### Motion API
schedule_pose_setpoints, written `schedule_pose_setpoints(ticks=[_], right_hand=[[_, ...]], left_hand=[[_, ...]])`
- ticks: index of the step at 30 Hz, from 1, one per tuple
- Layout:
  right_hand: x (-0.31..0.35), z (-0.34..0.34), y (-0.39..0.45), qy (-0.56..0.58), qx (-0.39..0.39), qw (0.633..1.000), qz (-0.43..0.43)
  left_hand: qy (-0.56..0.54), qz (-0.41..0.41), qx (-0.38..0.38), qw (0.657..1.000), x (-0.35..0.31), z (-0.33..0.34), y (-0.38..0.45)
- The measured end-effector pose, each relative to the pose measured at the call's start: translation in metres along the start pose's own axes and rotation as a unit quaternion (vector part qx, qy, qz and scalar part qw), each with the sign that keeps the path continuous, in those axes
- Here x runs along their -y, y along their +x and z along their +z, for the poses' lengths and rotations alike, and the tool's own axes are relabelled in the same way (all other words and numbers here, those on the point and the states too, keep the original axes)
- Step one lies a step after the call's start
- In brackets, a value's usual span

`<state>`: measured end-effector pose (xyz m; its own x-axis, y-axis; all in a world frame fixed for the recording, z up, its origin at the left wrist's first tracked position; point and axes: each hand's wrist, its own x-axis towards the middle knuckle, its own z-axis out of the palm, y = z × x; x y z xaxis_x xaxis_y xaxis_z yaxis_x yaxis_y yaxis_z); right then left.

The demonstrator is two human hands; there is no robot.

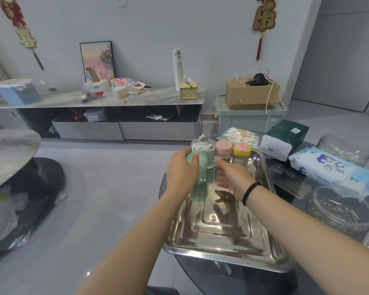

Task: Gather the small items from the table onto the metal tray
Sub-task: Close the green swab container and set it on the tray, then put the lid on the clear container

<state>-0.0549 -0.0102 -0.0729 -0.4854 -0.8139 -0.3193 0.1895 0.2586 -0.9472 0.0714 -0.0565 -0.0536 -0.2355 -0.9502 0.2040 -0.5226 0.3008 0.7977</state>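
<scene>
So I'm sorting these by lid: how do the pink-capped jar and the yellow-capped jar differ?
The pink-capped jar has a plain round cap; the yellow-capped jar has a pink heart on its lid. The pink one holds something green, the yellow one something brownish. Both stand upright, side by side, at the metal tray's far end.

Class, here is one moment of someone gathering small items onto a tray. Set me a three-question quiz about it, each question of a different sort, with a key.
1. True or false: the left hand grips a green container.
2. Multiple choice: which lid stands between the cotton swab holder and the yellow-lidded bottle at the far end of the metal tray? A) blue B) pink C) black
3. Fill in: the right hand wears a black ____ on its wrist.

Key: 1 true; 2 B, the pink-lidded bottle; 3 band.
</scene>
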Motion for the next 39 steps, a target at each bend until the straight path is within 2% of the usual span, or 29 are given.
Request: schedule_pose_setpoints(ticks=[3,7,13,16,20,22,26,27,29,33,36,37,39], right_hand=[[0.004,-0.021,-0.013,-0.028,-0.017,0.999,-0.021],[0.01,-0.064,-0.034,-0.063,-0.046,0.995,-0.064],[0.022,-0.127,-0.064,-0.157,-0.074,0.976,-0.128],[0.021,-0.164,-0.07,-0.267,-0.103,0.943,-0.17],[0.019,-0.201,-0.074,-0.383,-0.102,0.905,-0.156],[0.018,-0.215,-0.076,-0.455,-0.106,0.872,-0.15],[0.012,-0.239,-0.083,-0.6,-0.063,0.795,-0.058],[0.008,-0.242,-0.084,-0.606,-0.041,0.793,-0.037],[-0.001,-0.244,-0.087,-0.575,-0.017,0.817,-0.027],[0.0,-0.243,-0.087,-0.533,-0.062,0.84,-0.082],[0.012,-0.245,-0.09,-0.46,-0.085,0.872,-0.146],[0.015,-0.244,-0.091,-0.43,-0.082,0.883,-0.167],[0.019,-0.239,-0.094,-0.383,-0.053,0.901,-0.198]], left_hand=[[0.022,0.016,0.012,1.0,-0.02,0.005,-0.008],[-0.019,0.011,0.095,0.995,-0.054,0.025,-0.023],[-0.011,0.036,0.172,0.984,-0.087,0.062,-0.04],[-0.01,0.05,0.224,0.973,-0.102,0.088,-0.051],[-0.011,0.06,0.283,0.957,-0.114,0.117,-0.063],[-0.007,0.062,0.308,0.949,-0.115,0.128,-0.068],[0.024,0.084,0.37,0.925,-0.114,0.146,-0.081],[0.022,0.084,0.383,0.92,-0.113,0.149,-0.083],[0.001,0.076,0.39,0.918,-0.112,0.153,-0.085],[-0.062,0.033,0.368,0.927,-0.113,0.154,-0.087],[-0.115,0.015,0.321,0.94,-0.117,0.146,-0.082],[-0.138,0.001,0.322,0.937,-0.118,0.141,-0.079],[-0.213,-0.047,0.375,0.901,-0.116,0.13,-0.071]])
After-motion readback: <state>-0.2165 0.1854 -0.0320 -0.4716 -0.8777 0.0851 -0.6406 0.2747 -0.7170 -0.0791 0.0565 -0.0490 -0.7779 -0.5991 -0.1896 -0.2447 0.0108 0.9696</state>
